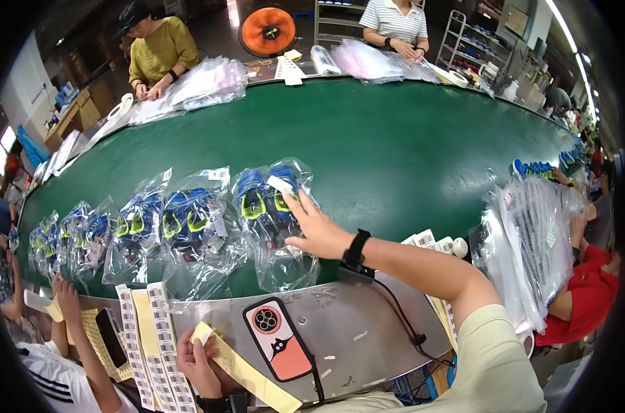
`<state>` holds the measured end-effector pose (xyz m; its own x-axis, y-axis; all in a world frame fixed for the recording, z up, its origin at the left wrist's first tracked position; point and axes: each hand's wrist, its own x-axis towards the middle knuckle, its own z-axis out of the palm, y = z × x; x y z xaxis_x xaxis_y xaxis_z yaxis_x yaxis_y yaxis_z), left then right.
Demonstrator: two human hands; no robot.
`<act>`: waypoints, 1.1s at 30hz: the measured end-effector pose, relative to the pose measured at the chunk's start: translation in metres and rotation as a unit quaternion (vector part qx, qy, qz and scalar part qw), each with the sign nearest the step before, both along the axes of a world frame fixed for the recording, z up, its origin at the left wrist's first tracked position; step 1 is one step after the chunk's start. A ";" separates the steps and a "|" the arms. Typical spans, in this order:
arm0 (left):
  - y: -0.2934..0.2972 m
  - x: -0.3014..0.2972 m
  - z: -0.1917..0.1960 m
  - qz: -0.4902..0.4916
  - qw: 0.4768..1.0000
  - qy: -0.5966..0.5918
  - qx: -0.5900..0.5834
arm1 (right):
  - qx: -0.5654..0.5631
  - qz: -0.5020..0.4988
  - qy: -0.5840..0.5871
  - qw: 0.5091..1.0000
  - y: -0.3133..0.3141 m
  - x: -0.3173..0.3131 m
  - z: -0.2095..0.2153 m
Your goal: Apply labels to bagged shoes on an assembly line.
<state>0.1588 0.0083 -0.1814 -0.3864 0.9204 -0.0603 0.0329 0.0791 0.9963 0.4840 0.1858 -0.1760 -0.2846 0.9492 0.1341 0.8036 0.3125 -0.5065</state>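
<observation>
My right hand point(320, 230) reaches over the green belt, fingers stretched out and spread. Its fingertips touch a clear plastic bag point(285, 265) next to a white label point(280, 184). Inside that bag lies a pair of blue shoes point(252, 199) with yellow-green trim. Low in the view, my left hand point(199, 361) is closed on a yellow label strip point(254, 377), which hangs down to the right. A white label piece shows at the strip's upper end. Just right of this hand, a phone in a pink and white case point(278, 337) rests on the metal edge.
Several more bagged shoe pairs point(188, 213) lie leftward along the green belt point(395, 144). Barcode label sheets point(144, 337) sit beside my left hand. Clear bags point(532, 234) are stacked at right. Co-workers sit on both sides and across the belt. An orange fan point(267, 31) stands behind.
</observation>
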 end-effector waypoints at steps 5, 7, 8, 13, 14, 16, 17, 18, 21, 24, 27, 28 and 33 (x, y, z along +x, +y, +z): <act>-0.003 -0.006 0.001 0.007 1.000 -0.004 -0.007 | -0.016 -0.017 0.213 0.977 0.002 0.011 0.014; -0.002 -0.004 0.001 -0.003 1.000 0.004 -0.001 | -0.025 -0.158 0.339 0.927 0.036 0.041 0.010; 0.000 -0.001 0.002 -0.010 1.000 0.004 0.001 | 0.013 -0.206 0.367 0.907 0.057 0.061 -0.006; -0.001 0.002 -0.003 -0.005 1.000 0.008 -0.004 | -0.240 -0.267 0.536 0.764 0.098 0.074 -0.021; -0.001 0.003 -0.004 -0.003 1.000 0.014 -0.009 | -0.233 -0.262 0.541 0.765 0.107 0.069 -0.027; -0.002 0.003 -0.005 0.002 0.999 0.031 -0.014 | -0.200 -0.270 0.536 0.774 0.115 0.052 -0.027; -0.002 0.002 -0.004 0.002 1.000 0.025 -0.012 | -0.169 -0.278 0.506 0.799 0.118 0.051 -0.028; -0.002 0.000 -0.003 0.000 1.000 0.018 -0.009 | -0.136 -0.286 0.474 0.822 0.120 0.053 -0.028; 0.000 -0.001 -0.005 0.003 1.000 0.018 -0.011 | -0.138 -0.287 0.438 0.841 0.113 0.081 -0.028; 0.001 0.001 -0.003 0.002 1.000 0.024 -0.016 | -0.070 -0.307 0.427 0.848 0.119 0.101 -0.024; 0.000 0.000 -0.007 0.005 0.999 0.035 -0.015 | -0.173 -0.276 0.508 0.797 0.125 0.114 -0.016; -0.001 0.001 -0.007 0.002 0.999 0.037 -0.014 | -0.189 -0.251 0.506 0.803 0.128 0.112 -0.017; -0.002 0.005 -0.010 -0.001 0.999 0.042 -0.012 | -0.219 -0.203 0.444 0.845 0.152 0.093 -0.023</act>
